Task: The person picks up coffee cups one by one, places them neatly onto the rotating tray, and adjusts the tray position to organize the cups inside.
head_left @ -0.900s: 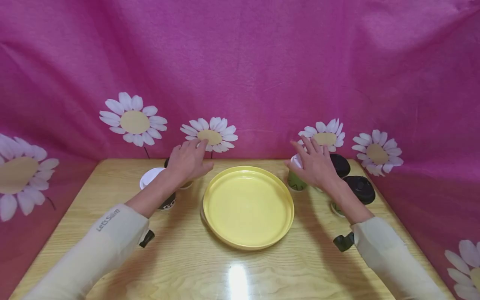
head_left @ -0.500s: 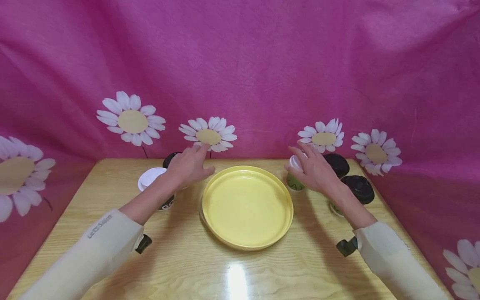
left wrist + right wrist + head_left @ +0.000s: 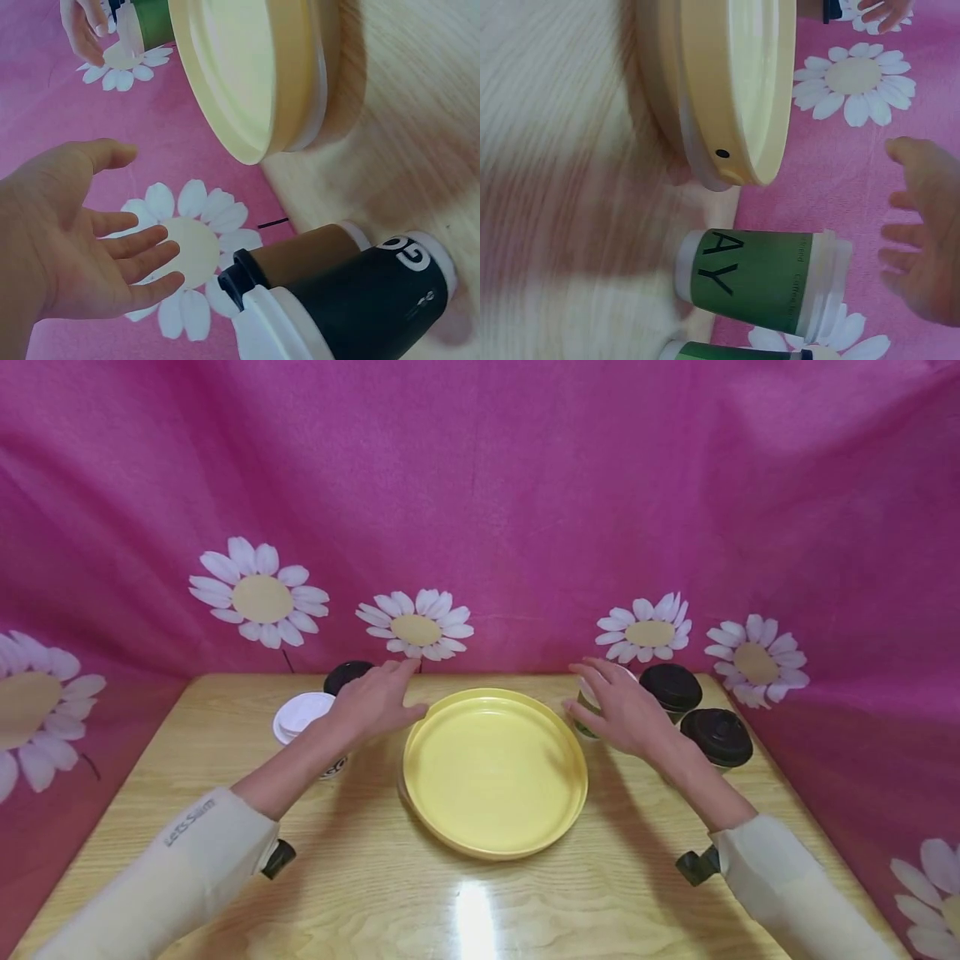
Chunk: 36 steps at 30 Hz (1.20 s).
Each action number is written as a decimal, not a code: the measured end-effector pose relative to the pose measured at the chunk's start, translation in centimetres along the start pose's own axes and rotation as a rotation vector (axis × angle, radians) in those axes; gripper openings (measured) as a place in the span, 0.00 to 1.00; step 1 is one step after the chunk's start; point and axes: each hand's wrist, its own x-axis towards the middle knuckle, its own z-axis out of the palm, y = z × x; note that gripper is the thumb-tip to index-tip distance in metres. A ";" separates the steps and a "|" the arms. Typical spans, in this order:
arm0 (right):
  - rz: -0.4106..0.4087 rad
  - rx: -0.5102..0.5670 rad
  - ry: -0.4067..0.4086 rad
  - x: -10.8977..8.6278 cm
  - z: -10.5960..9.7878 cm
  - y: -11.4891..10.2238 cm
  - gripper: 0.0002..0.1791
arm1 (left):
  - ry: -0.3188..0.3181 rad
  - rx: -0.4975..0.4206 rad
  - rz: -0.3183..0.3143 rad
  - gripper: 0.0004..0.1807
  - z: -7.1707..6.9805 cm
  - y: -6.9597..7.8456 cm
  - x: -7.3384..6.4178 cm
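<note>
My left hand hovers with spread, relaxed fingers over the cups on the left and holds nothing. Below it stand a dark paper cup with a white lid and a brown paper cup with a black lid. On the other side, my right hand is also in the air, fingers apart, near a green paper cup with a white lid. In the head view that hand partly covers the green cup. Between the hands lies a round yellow tray with a raised rim, bare inside.
Two more cups with black lids stand at the right, close to the table's side edge. Behind the wooden table hangs a pink cloth printed with daisies, which also closes in both sides.
Both hands have come down a little in the head view, and the left forearm has shifted slightly left. The cups and the tray have stayed in place.
</note>
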 end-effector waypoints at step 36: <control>-0.222 0.048 0.034 -4.0 2.6 -0.5 0.27 | 0.251 -0.266 0.081 0.35 1.0 -3.8 -3.2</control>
